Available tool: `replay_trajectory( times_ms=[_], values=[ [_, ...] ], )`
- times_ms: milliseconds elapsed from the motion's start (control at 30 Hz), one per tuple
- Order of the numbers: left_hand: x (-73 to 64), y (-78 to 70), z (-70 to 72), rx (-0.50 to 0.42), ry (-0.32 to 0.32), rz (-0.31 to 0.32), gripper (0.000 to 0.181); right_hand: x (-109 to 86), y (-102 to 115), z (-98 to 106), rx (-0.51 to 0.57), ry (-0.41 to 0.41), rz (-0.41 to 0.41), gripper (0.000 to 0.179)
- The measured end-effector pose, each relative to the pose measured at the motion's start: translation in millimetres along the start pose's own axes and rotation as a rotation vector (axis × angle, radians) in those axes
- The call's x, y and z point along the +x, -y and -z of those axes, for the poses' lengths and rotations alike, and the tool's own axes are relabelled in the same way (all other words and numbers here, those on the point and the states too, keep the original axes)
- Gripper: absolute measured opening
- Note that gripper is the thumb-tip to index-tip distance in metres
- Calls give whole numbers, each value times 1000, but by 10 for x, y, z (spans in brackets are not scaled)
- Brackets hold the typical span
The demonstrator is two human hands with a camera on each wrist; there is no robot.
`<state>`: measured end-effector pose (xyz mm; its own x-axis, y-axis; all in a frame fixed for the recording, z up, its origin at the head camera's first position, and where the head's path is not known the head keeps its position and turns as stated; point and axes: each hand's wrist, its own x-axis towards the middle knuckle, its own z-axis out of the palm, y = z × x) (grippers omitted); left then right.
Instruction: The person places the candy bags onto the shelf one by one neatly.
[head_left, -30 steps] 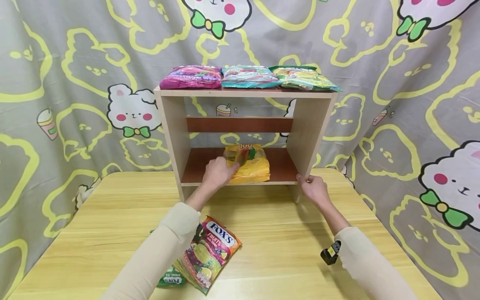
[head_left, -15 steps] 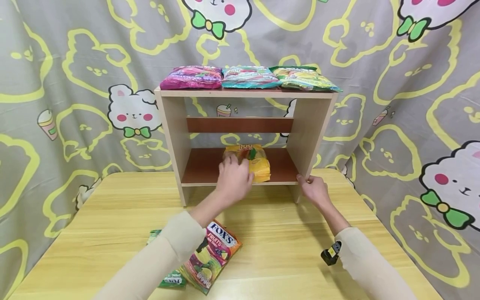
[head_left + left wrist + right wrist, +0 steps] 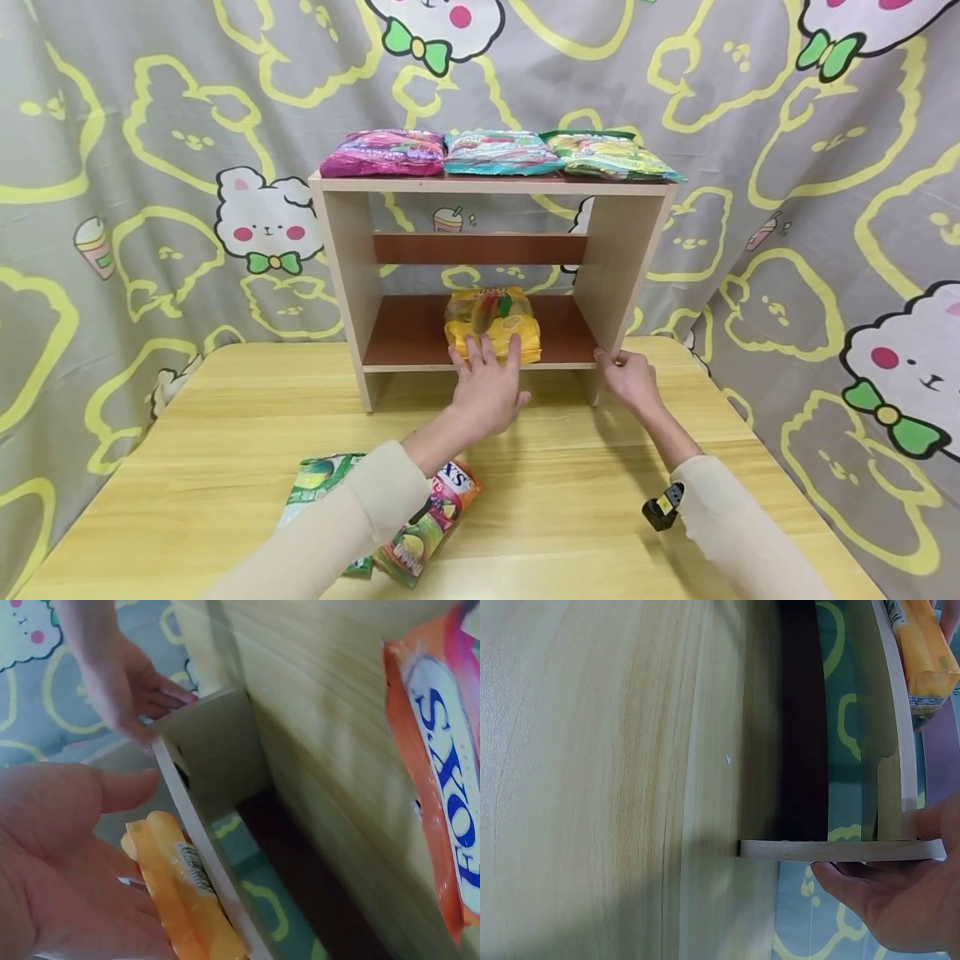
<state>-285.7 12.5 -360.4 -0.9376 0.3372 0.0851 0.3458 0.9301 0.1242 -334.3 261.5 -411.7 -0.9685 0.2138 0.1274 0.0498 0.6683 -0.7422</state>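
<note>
A yellow candy bag (image 3: 525, 323) lies on the lower board of a small wooden shelf (image 3: 408, 329), a little right of the board's middle. My left hand (image 3: 489, 393) is at the bag's front, its spread fingers reaching onto the lower face. In the left wrist view the bag (image 3: 187, 889) sits beside that hand, not wrapped by the fingers. My right hand (image 3: 630, 381) grips the shelf's right side panel at the level of the lower board. The right wrist view shows the thumb and fingers on either side of that panel (image 3: 832, 850).
Purple (image 3: 384, 154), teal (image 3: 501, 155) and green-yellow (image 3: 609, 158) candy bags lie in a row on the shelf's top. On the table (image 3: 570, 508), a Fox's fruit candy bag (image 3: 450, 500) and a green bag (image 3: 322, 475) lie partly under my left forearm. A patterned curtain (image 3: 225, 108) hangs behind.
My left hand has moved from the bag's left side, across its front, to a lower spot before it. The bag has barely shifted. The right hand has stayed on the panel.
</note>
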Motion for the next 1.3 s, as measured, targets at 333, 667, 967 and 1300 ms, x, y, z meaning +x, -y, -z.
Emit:
replay_trajectory(
  times_ms=[333,667,967,1300],
  values=[
    [142,-105,-65,-17,-6,12,81,2,-15,4,7,5,11,52],
    [404,-311,-164,-63,-17,14,87,8,-29,-7,8,-7,23,51],
    [526,-543,-187,-60,-12,51,90,8,-34,-10,17,-17,30,49],
    [642,-695,-189,-111,-4,69,84,13,-46,-16,9,-29,50,48]
  ],
)
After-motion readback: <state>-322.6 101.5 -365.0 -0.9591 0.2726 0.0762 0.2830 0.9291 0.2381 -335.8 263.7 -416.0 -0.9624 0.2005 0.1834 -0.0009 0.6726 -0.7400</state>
